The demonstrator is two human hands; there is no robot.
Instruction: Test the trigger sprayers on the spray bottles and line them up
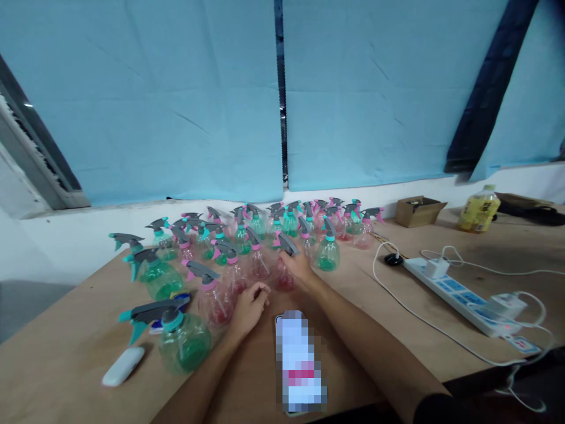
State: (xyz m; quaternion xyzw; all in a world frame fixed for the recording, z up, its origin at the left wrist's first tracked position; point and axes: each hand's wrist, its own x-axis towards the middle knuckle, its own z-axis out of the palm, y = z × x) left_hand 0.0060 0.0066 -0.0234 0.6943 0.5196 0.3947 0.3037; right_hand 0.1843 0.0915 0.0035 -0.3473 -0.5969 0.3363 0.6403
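My right hand [296, 264] is closed round the upper part of a pink spray bottle [285, 280] with a grey and pink trigger head. The bottle stands upright among the others, and my fingers partly hide it. My left hand [251, 307] rests near the table surface, its fingers loosely curled and slightly apart, with nothing visible in them. Just left of it stands a clear pink spray bottle [216, 305]. Nearer to me on the left is a green spray bottle [185, 344] with green liquid low inside. A phone [299, 362] with a blurred, lit screen lies between my forearms.
Several more pink and green spray bottles [327, 253] crowd the wooden table [353, 318] towards the wall. A white case [123, 366] lies at left. On the right are a power strip [459, 297] with white cables, a cardboard box [419, 212] and a yellow-labelled bottle [479, 211].
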